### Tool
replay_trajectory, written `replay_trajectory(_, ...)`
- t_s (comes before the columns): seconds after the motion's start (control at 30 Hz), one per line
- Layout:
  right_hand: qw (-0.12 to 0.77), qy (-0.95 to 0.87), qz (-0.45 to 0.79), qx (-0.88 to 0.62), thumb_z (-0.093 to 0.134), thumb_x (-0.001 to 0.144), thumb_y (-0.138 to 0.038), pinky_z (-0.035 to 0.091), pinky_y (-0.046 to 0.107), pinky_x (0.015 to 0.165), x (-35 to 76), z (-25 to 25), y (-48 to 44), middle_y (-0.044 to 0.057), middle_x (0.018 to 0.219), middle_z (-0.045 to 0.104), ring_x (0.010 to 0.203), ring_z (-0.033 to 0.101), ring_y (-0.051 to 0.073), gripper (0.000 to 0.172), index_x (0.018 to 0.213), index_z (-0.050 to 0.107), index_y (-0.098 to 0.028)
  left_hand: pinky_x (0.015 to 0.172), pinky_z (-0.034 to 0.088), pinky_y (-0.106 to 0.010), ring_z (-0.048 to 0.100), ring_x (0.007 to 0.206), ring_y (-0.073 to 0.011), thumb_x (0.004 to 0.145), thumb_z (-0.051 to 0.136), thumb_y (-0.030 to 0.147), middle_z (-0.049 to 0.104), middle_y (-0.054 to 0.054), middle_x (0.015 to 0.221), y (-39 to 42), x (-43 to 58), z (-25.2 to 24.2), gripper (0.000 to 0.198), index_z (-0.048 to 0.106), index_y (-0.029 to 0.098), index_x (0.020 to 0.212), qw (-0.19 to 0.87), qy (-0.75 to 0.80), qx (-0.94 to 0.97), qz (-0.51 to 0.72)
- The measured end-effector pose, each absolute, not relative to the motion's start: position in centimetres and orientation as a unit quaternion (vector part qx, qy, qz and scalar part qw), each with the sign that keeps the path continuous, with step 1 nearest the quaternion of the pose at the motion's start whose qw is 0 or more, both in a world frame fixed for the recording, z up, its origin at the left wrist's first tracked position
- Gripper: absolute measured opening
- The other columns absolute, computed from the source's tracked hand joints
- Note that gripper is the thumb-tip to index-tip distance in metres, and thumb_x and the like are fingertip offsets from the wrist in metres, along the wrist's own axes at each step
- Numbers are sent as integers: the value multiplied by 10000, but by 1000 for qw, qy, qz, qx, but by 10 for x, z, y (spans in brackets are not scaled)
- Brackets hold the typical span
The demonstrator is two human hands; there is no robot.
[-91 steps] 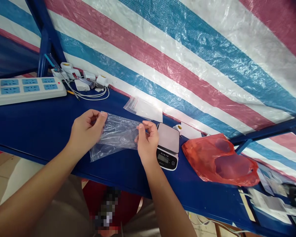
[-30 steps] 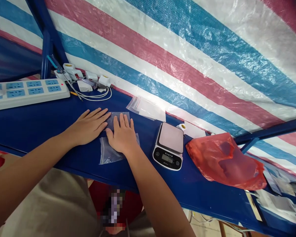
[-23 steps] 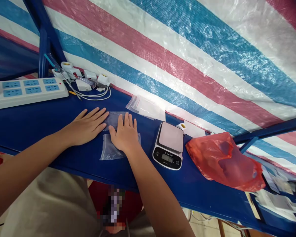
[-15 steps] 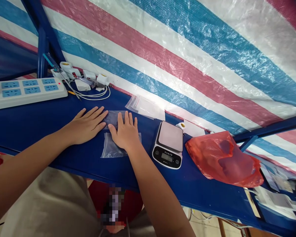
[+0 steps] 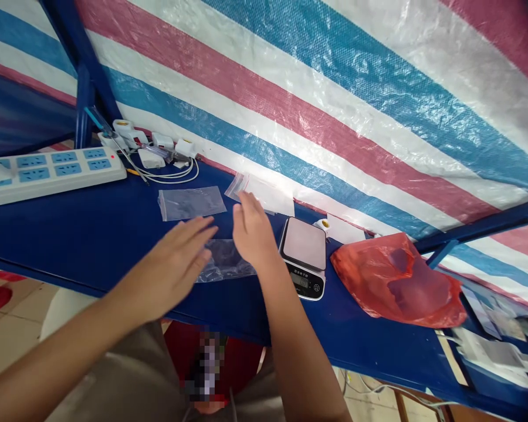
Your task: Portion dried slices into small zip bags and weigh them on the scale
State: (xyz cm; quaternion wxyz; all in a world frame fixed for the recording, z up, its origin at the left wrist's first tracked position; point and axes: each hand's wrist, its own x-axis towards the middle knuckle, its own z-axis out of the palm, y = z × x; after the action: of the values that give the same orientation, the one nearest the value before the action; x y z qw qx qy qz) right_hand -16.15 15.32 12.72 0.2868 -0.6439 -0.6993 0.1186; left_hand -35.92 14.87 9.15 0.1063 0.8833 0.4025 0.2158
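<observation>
Two clear zip bags lie on the blue table. The upper zip bag (image 5: 192, 203) is flat and fully in sight, with no hand on it. The lower zip bag (image 5: 231, 258) sits between my hands, partly covered by them. My left hand (image 5: 169, 272) hovers near its left end, fingers stretched and slightly blurred, holding nothing. Over its right end is my right hand (image 5: 253, 228), also empty, with fingers extended close together and pointing at the stack of clear bags and white paper (image 5: 268, 196). Just right of that hand stands a digital kitchen scale (image 5: 304, 243).
A white power strip (image 5: 61, 170) runs along the left, beside a tangle of white chargers and cables (image 5: 154, 155). Right of the scale lies a crumpled red plastic bag (image 5: 400, 281). Striped tarpaulin (image 5: 290, 105) hangs behind the blue table (image 5: 70, 240).
Both hands have come off the bags. My left hand moved toward me; my right shifted right and up. The upper bag, previously under my hands, now lies uncovered and further left.
</observation>
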Motion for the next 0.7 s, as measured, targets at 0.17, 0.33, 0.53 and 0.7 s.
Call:
replay_trajectory(0.17, 189, -738, 186, -621, 228, 1097, -551, 130, 471, 1319, -176, 116, 96, 147, 1704, 280, 1608, 157, 272, 736, 1602, 366, -34, 1289, 252, -564, 277, 1582, -278, 1055, 238, 441, 344, -65, 1674, 122, -351, 51, 607, 363, 215, 1604, 44, 393, 910, 125)
replay_trajectory(0.33, 129, -744, 123, -644, 235, 1080, -607, 67, 553, 1312, -185, 76, 76, 152, 1727, 182, 1613, 86, 307, 769, 1643, 291, -87, 1292, 226, -574, 279, 1580, -287, 1050, 207, 433, 310, -74, 1680, 125, -360, 40, 632, 320, 174, 1616, 18, 399, 908, 130)
replay_trajectory(0.53, 126, -705, 98, -691, 256, 1092, -538, 110, 620, 1289, -181, 90, 79, 206, 1722, 136, 1606, 53, 361, 730, 1646, 269, -63, 1288, 242, -575, 292, 1575, -298, 1036, 256, 508, 338, -89, 1666, 125, -369, 45, 667, 374, 165, 1596, 35, 406, 903, 138)
replay_trajectory(0.7, 159, -774, 144, -596, 164, 1097, -560, 113, 500, 1319, -215, 103, 86, 109, 1735, 165, 1618, 70, 247, 725, 1659, 244, -108, 1284, 208, -622, 279, 1575, -344, 999, 371, 469, 385, -49, 1656, 126, -373, 43, 610, 416, 299, 1583, 59, 383, 913, 125)
